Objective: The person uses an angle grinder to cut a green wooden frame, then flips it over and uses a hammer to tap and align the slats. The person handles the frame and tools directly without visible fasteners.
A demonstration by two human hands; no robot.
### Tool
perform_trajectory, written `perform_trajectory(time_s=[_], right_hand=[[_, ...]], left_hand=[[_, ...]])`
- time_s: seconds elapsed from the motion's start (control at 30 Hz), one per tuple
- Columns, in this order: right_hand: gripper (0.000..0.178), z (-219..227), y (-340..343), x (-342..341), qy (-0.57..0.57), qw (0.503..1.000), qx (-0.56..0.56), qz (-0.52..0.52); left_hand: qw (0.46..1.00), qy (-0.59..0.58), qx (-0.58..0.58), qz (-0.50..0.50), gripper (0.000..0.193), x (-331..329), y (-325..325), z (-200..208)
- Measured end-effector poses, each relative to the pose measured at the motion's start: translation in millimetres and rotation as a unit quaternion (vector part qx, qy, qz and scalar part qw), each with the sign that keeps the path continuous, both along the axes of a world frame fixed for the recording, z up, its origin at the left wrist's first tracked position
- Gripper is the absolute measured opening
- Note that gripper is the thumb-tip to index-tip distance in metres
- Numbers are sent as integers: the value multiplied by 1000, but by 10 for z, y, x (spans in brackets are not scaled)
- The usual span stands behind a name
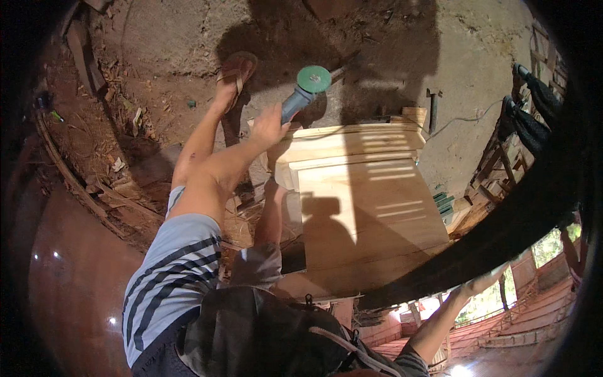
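My left hand (270, 127) is wrapped around the grey body of an angle grinder (296, 103). Its round green disc (314, 79) faces up, held beyond the far left corner of a pale wooden piece. This piece has a flat panel (377, 226) and a stepped moulding (358, 143) along its far edge. My right arm (440, 320) is raised at the lower right. The right hand (485, 280) is against a wide dark band (502, 248) that crosses the view, and its fingers are hidden.
A sandalled foot (237, 70) stands on the dirt floor. Wood scraps (125, 195) litter the left side. A cord (468, 119) runs across the floor near a dark metal tool (433, 112). Stacked green pieces (443, 205) lie beside the panel. Two dark cloth-like shapes (526, 125) are at far right.
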State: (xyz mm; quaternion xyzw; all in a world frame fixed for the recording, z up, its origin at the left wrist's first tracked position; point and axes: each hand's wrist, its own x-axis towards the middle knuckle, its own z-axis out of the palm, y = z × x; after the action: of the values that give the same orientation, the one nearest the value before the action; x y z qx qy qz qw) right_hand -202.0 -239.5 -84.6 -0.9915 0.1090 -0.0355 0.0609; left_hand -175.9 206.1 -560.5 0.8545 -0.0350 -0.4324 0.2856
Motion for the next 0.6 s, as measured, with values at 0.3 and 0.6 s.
perform_trajectory(time_s=[0.3,0.6], right_hand=[[66,-205,-94,-178,6,998,-38,-44],[59,-70,386,154,-68,990,-40,-114]], left_hand=[[962,-42,-13,-271,66,91,-133,-684],[985,44,69,-151,52,-233,-111,-583]])
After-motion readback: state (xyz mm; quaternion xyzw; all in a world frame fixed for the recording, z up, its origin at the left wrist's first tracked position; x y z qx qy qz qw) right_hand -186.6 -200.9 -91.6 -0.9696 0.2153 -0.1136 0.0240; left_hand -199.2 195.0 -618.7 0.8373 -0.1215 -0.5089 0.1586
